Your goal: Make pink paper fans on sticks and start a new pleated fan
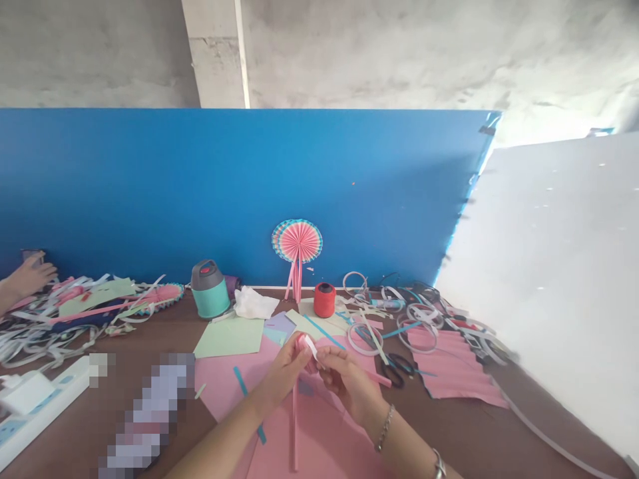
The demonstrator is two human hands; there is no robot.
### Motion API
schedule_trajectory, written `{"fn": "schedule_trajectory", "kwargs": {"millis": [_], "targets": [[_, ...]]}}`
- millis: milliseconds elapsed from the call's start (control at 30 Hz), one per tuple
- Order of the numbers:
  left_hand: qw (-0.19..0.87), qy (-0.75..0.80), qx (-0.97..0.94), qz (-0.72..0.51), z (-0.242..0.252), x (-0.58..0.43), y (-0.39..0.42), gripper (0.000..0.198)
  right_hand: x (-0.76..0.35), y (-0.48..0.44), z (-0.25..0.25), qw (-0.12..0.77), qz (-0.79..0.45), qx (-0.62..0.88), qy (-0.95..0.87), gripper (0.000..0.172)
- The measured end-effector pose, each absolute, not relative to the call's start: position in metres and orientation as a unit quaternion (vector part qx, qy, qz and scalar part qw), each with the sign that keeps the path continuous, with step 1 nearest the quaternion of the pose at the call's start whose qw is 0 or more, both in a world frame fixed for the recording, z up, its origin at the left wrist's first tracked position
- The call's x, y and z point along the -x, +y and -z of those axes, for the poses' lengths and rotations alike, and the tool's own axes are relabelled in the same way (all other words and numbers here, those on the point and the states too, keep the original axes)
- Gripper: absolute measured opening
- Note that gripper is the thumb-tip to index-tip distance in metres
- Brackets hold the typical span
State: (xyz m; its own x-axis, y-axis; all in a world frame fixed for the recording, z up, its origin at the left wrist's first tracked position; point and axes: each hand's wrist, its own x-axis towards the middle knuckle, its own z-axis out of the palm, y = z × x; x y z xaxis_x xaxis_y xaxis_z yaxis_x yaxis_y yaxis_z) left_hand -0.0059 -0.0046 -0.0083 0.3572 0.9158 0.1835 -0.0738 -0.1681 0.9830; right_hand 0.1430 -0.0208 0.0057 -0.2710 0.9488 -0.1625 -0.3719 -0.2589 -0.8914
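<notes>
Near the middle of the view, my left hand [282,379] is closed on a small folded pink paper piece [301,340]. My right hand [352,382] pinches a white strip [310,346] that curls off the same piece; its exact kind is too small to tell. Below my hands a narrow pink paper strip [295,432] points down over large pink paper sheets [324,446]. Blue paper strips [240,380] lie to the left of my left hand. Black-handled scissors [397,369] rest to the right of my right hand, their blades partly hidden.
A round pleated pink paper fan [298,241] stands against the blue partition [150,186]. Nearby are a red thread spool [324,301], a teal lidded container [210,293], pleated pink paper [454,366] and white tape loops [364,338]. At left are a power strip [44,406] and another person's hand [30,274].
</notes>
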Motion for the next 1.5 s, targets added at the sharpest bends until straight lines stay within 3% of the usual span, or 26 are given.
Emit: {"fn": "schedule_trajectory", "kwargs": {"millis": [400,1500], "targets": [[0.579,0.311,-0.603,-0.453,0.0092,0.0040,-0.0077,0.024,-0.1398,-0.0185,0.0009,0.497,-0.712,0.348,-0.352,0.018],[0.562,0.386,-0.580,-0.446,0.0014,0.0002,-0.0147,0.035,-0.1364,-0.0209,0.0010,0.491,-0.698,0.375,-0.363,0.020]]}}
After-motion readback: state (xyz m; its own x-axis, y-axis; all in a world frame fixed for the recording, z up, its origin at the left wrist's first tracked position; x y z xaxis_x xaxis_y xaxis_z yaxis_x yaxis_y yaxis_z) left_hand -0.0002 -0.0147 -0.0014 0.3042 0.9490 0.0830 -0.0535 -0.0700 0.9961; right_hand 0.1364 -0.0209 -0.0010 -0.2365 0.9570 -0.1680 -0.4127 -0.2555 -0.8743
